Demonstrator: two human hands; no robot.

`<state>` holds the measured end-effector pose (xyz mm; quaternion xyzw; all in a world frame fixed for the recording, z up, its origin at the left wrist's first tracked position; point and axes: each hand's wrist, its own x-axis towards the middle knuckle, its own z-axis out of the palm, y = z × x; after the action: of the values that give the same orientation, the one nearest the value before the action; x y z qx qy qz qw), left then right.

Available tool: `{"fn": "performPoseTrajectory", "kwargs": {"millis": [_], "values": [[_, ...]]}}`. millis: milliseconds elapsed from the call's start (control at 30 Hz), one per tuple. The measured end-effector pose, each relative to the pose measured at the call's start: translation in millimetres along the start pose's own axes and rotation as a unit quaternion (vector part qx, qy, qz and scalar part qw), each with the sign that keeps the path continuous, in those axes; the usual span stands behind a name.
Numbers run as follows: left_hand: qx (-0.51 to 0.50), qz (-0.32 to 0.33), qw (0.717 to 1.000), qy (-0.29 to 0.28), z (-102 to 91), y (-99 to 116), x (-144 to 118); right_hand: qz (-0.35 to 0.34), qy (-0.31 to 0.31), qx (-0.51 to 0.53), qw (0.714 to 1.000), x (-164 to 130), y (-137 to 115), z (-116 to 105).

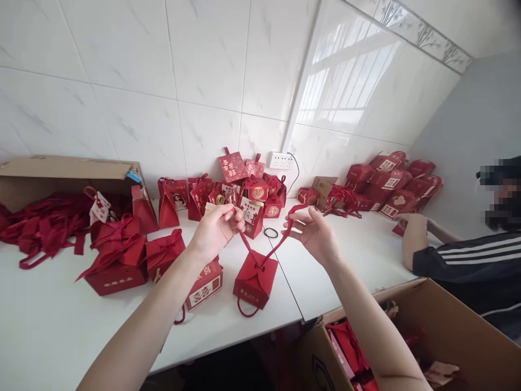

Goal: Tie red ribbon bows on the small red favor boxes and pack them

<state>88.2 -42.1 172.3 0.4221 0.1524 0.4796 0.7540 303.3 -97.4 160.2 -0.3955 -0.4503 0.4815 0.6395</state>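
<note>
A person's 2 hands work a red ribbon (266, 251) above a white counter (52, 326) crowded with red gift boxes. The left hand (215, 228) pinches 1 ribbon end between thumb and fingertips, fingers curled close. The right hand (313, 232) holds the other end, with its fingers loosely spread. The 2 ribbon strands slope down and inward from the hands, forming a V that meets at the top of 1 small red gift box (255, 279). That box stands upright on the counter between the forearms, near the front edge, its printed face turned toward the camera and a ribbon loop hanging below it.

Just left of it sit 3 more boxes with bows: a large box (116, 266), a middle box (163, 252) and 1 box with a white label (204, 285) partly under the left forearm. About a dozen finished boxes cluster against the tiled wall behind the hands, an exact count being impossible. 1 black hair tie (271, 233) lies on the counter between the hands. 1 open carton (69, 176) at the far left spills loose red ribbons (40, 225). A second carton (448, 336) sits below the counter at the right.

At the right, 1 co-worker in a striped dark sleeve (468, 255) rests a hand (411, 231) on the counter beside another pile of red boxes (391, 184). 1 wall socket (280, 160) sits in the corner.
</note>
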Motion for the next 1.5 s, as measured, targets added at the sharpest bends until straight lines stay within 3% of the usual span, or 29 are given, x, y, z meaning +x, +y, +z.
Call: {"fn": "performPoseTrajectory", "kwargs": {"millis": [267, 367, 667, 867, 1067, 1167, 1333, 1400, 1500], "values": [[0.003, 0.010, 0.998, 0.054, -17.7, 18.4, -3.4, -0.030, 0.034, -0.061, 0.997, -13.6, -4.3, -8.1], [0.027, 0.029, 0.997, 0.062, -15.5, 18.2, 0.6, -0.069, 0.012, -0.047, 0.996, -14.3, -5.5, -3.0], [0.134, 0.008, 0.988, -0.081, 15.6, -7.6, 14.1, -0.106, -0.075, -0.092, 0.987, -2.9, -2.0, 21.0], [0.148, 0.011, 0.983, -0.112, 22.1, -13.4, 14.7, -0.119, -0.072, -0.115, 0.984, -6.4, -2.6, 13.7], [0.167, 0.060, 0.976, -0.124, 28.3, -14.1, 18.5, -0.132, -0.095, -0.151, 0.975, -12.9, -3.9, 16.1], [0.136, 0.057, 0.983, -0.114, 29.5, -8.0, 15.3, -0.139, -0.059, -0.148, 0.977, -14.9, -8.3, 13.4], [0.117, 0.056, 0.991, -0.043, 4.1, 9.1, 0.9, -0.112, 0.065, -0.143, 0.981, -19.2, -15.6, -17.8], [0.152, 0.045, 0.987, -0.014, -13.1, 13.9, -4.3, -0.057, 0.054, -0.149, 0.986, -23.0, -12.0, -34.9], [0.214, 0.018, 0.977, 0.011, -35.6, 16.5, -11.1, 0.043, -0.009, -0.202, 0.978, -32.8, -0.3, -54.0]]}}
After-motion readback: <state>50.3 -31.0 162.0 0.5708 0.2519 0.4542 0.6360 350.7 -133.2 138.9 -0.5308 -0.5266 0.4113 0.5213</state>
